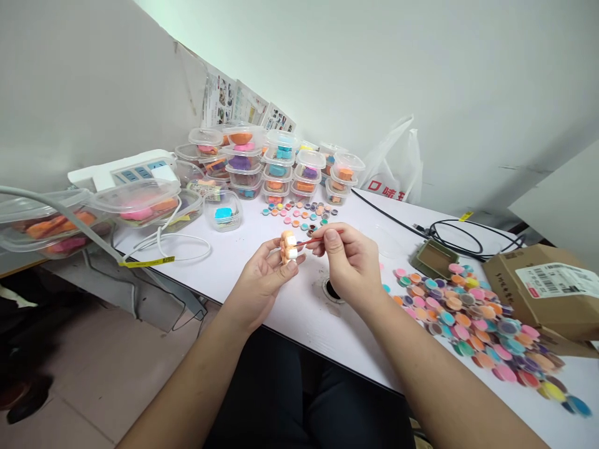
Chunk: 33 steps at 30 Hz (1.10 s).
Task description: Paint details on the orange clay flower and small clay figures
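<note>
Between the thumb and fingers of my left hand [262, 280] is a small orange and white figurine [288, 247], held upright above the table. My right hand [349, 262] pinches a thin red paintbrush [318, 239], its tip pointing left against or very close to the figurine's side. I cannot tell whether the tip touches it. Just under my right hand, an open round pot of dark paint [330, 288] is partly hidden. Beyond both hands lie several small paint pots [304, 215] in many colours.
Stacked clear plastic boxes [243, 162] with coloured pieces line the back. A white power strip [126, 171] and cables are at left. Many paint pots [477, 318] spread at right, beside a green tray [435, 259] and a cardboard box [543, 293]. A white plastic bag [393, 162] stands behind.
</note>
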Motion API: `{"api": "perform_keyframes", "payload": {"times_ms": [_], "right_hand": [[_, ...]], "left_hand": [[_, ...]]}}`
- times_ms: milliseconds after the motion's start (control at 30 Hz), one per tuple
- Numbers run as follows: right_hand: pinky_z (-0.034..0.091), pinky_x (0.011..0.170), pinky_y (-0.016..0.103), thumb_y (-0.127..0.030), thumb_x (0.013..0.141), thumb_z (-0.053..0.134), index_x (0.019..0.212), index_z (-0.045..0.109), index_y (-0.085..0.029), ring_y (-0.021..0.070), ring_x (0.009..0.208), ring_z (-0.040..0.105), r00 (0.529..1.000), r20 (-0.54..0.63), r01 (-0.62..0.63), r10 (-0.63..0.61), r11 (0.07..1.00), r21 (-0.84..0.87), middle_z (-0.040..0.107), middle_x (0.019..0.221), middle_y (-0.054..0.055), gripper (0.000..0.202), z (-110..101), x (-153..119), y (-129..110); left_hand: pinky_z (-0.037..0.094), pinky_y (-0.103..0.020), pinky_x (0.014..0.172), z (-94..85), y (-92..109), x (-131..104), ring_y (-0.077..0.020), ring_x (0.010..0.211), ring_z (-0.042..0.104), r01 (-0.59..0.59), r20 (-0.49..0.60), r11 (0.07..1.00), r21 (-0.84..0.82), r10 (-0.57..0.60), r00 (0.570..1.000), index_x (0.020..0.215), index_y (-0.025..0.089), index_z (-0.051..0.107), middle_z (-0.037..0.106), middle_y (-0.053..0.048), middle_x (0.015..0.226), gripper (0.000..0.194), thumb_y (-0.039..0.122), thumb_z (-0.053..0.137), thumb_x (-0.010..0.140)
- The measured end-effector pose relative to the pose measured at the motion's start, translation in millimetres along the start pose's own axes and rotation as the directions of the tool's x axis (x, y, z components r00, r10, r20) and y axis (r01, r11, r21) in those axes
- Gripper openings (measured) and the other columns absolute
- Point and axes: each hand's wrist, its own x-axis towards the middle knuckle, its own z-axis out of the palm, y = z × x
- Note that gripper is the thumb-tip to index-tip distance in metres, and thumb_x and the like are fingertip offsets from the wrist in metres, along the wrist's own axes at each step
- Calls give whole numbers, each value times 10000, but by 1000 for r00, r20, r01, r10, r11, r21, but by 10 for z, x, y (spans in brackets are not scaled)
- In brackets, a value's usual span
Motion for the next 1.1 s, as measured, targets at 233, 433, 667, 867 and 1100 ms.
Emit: {"api": "perform_keyframes", "payload": {"times_ms": [233,433,667,867,1100], "right_hand": [[587,725,336,-457,1013,546,959,692,-206,161,748,708,998,-68,3,-2,1000,22,746,835,46,295,-22,12,5],[578,721,338,-459,1011,549,939,688,-204,158,734,687,999,-39,1,1,998,70,727,804,38,299,-43,14,-5],[576,719,326,-451,1015,545,936,681,-196,150,733,683,999,-50,6,-4,999,48,718,798,37,300,-45,30,21],[568,693,305,-429,1020,549,917,688,-193,140,718,681,999,-8,49,-49,996,74,705,769,27,293,-88,48,42],[586,709,310,-440,1019,552,948,690,-202,141,731,695,998,-23,64,-63,997,43,726,800,32,284,-107,75,64]], "left_hand": [[412,-432,1104,-36,4,-16,-291,1328,589,38,45,999,21,-39,998,1292,255,608,599,-118,1474,487,332,804,852],[393,-446,1120,-23,18,-26,-286,1328,587,45,71,998,34,-47,996,1267,249,623,631,-118,1436,444,335,791,865],[409,-434,1129,-25,0,-10,-272,1265,635,36,47,999,41,-38,998,1269,235,620,655,-114,1400,491,311,826,829],[402,-436,1142,-44,-19,1,-265,1269,630,44,39,998,46,-46,998,1285,221,596,660,-121,1390,533,315,838,819],[401,-429,1135,-13,-9,9,-255,1252,643,63,-1,998,27,-63,998,1224,200,615,729,-103,1241,526,314,873,780]]}}
